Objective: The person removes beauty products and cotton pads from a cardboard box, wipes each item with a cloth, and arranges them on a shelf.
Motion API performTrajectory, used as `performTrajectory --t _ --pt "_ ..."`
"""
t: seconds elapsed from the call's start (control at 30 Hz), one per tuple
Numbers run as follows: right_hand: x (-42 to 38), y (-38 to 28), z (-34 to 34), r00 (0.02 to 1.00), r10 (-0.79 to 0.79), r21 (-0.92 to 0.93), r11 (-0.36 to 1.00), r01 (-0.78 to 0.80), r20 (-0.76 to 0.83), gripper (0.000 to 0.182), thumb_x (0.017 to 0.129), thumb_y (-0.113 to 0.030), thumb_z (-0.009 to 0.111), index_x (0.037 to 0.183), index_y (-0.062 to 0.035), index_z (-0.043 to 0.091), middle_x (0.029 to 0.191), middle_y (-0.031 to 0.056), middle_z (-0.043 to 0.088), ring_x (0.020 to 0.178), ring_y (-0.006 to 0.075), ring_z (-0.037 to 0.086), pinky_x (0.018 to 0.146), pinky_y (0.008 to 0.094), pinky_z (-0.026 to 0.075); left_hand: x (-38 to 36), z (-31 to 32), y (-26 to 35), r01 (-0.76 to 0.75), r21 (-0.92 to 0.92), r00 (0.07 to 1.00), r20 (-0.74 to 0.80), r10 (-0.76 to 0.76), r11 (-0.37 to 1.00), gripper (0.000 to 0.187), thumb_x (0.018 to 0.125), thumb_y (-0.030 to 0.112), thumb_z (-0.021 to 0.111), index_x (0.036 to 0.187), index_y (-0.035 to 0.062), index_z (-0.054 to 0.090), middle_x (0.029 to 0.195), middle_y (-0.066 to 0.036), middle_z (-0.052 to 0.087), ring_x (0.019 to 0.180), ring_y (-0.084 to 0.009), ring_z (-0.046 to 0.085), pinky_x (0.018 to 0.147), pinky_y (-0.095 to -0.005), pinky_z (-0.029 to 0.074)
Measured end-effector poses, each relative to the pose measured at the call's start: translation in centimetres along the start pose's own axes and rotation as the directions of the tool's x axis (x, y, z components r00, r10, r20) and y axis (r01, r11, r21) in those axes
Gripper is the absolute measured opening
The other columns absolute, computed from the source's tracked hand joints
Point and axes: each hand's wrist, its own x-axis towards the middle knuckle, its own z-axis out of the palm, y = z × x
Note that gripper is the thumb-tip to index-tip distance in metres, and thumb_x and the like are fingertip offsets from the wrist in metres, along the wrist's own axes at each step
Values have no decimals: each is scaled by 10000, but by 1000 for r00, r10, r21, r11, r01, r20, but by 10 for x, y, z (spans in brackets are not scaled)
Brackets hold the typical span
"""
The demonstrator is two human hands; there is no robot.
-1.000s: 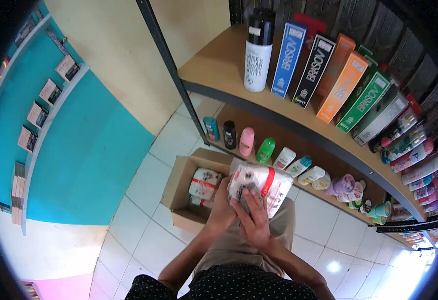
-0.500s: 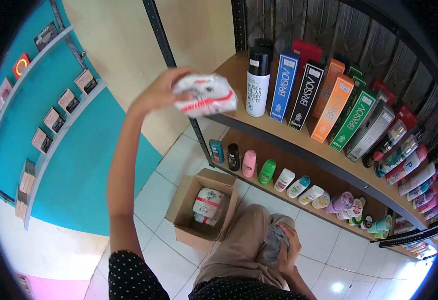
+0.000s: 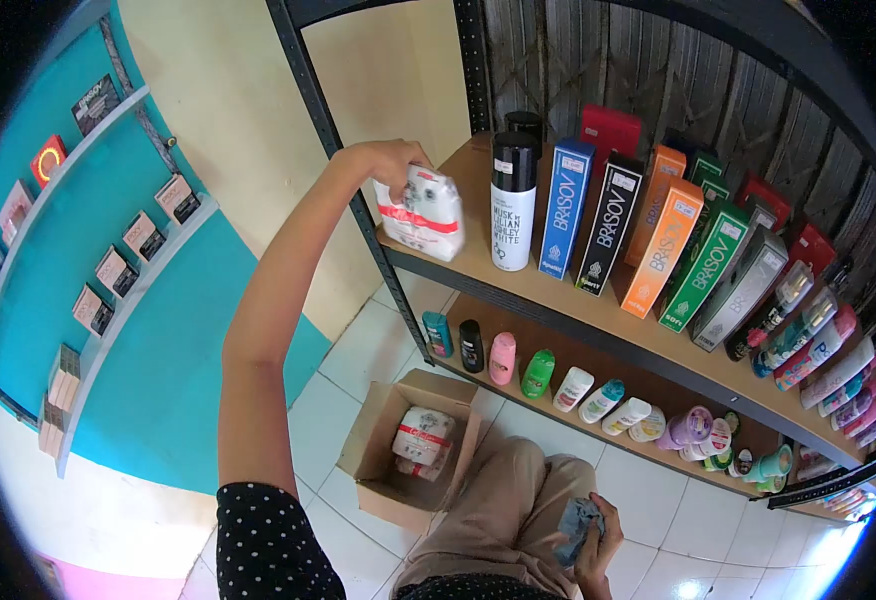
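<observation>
My left hand grips a white plastic-wrapped pack with a red band from above. The pack stands upright at the left end of the upper shelf, left of a white spray can with a black cap. Whether its base rests fully on the board is hard to tell. Low by my knee, my right hand is closed around a crumpled grey-blue cloth. On the floor, an open cardboard box holds more packs of the same kind.
Several boxed perfumes stand right of the spray can. On the lower shelf is a row of bottles and tubs. A black metal post rises beside my left forearm. Small boxes line a wall ledge at left.
My left hand has carried the pack from in front of the shelf's end onto or just over the board, turning it more upright. My right hand has shifted slightly right and down with the cloth.
</observation>
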Motion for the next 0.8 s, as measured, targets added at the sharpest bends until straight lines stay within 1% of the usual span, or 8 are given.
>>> performTrajectory --t 0.03,0.17,0.3,0.37,0.47,0.53,0.67,0.8 --pt "2 -2 -1 1000 14 22 1000 -14 10 419 628 83 320 998 50 513 957 199 536 879 282 534 798 327 399 0 1 0 28 85 1000 -5 -28 996 715 408 42 752 1085 46 524 1082 -113 518 990 -243 502 845 -279 400" --pt "6 -5 -2 1000 30 54 998 -30 3 427 613 75 320 990 48 517 946 213 534 879 302 536 795 339 403 -6 -3 -2 91 19 993 70 -92 996 728 406 17 751 1094 77 522 1136 -97 468 1053 -243 453 882 -281 375" --pt "6 -5 -4 997 76 68 995 -77 7 414 626 66 318 990 51 514 942 217 531 874 301 534 789 340 405 -9 -1 -7 115 54 993 14 -116 992 726 417 4 742 1103 79 513 1150 -92 448 1063 -248 442 896 -286 366" --pt "6 -2 -6 1000 17 34 999 -17 1 407 636 66 315 992 51 511 951 215 529 876 300 533 788 341 405 -8 1 -11 129 78 991 14 -131 989 735 416 4 743 1108 78 508 1154 -90 445 1062 -251 442 899 -287 365" --pt "5 0 -8 999 42 2 999 -42 -5 404 646 65 315 1001 51 507 954 212 529 873 297 534 788 336 403 -9 1 -15 84 78 996 -31 -82 993 737 409 3 735 1104 57 497 1123 -95 477 1029 -260 468 887 -297 379" --pt "5 -1 -9 999 37 1 999 -37 -4 404 648 69 316 1003 50 507 954 209 530 873 295 534 786 334 402 -10 -1 -14 12 -21 1000 -7 -12 1000 721 403 -7 720 1086 47 495 1074 -101 520 988 -266 493 868 -311 394" --pt "7 -4 -10 999 38 12 999 -38 -8 402 650 79 324 1007 47 506 953 201 534 877 288 534 780 329 402 -13 -2 -6 1 -3 998 -56 -1 1000 673 405 -14 706 1047 37 509 1035 -102 549 948 -252 517 834 -312 416" --pt "5 -3 -11 997 80 37 996 -80 -6 407 645 87 326 1009 48 505 954 198 536 876 283 534 777 330 403 -7 0 -6 -100 -134 995 -10 99 986 578 419 -6 703 973 25 540 961 -83 577 882 -215 541 791 -290 433"
